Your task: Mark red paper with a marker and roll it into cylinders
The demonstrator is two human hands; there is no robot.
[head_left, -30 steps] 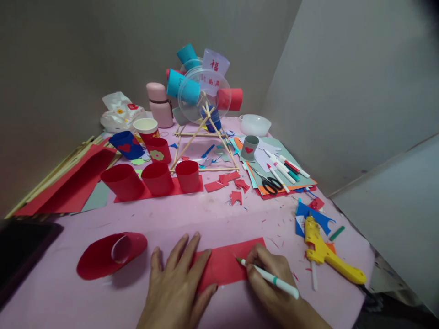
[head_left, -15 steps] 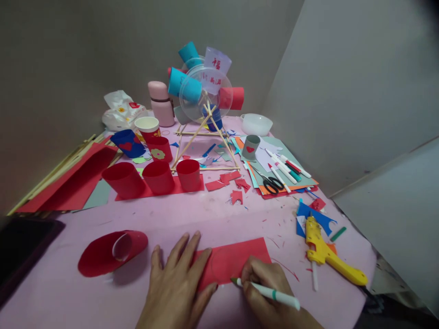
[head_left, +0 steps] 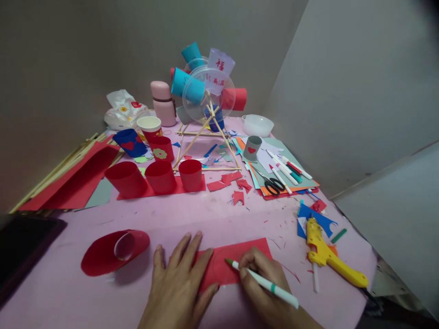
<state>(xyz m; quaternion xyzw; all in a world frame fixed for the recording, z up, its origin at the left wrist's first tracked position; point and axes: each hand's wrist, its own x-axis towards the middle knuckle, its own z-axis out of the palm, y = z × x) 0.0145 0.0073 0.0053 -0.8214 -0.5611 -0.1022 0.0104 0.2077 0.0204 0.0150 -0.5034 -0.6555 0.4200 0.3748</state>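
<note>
A red paper strip [head_left: 219,269] lies flat at the front of the pink table, with a faint round outline drawn on it. My left hand [head_left: 180,276] rests on its left end, fingers spread, holding nothing. In my right hand [head_left: 264,283] is a white marker pen [head_left: 272,288] with a green band, pinched between thumb and fingers. Its green tip is over the paper, inside the outline; whether it touches I cannot tell. Left of my left hand, a red paper tube [head_left: 99,253] lies on its side with a clear ring-shaped piece at its opening.
A yellow glue gun [head_left: 329,260] lies at right. Scissors [head_left: 272,185] and markers [head_left: 288,169] rest on stacked paper. Red paper cups [head_left: 160,177] stand at left, before a stick-framed wheel [head_left: 209,93]. A dark device [head_left: 27,251] sits at the left edge.
My right hand has shifted the marker's tip from the paper's lower edge up and left, into the outline. My left hand stays on the paper. The view has moved slightly.
</note>
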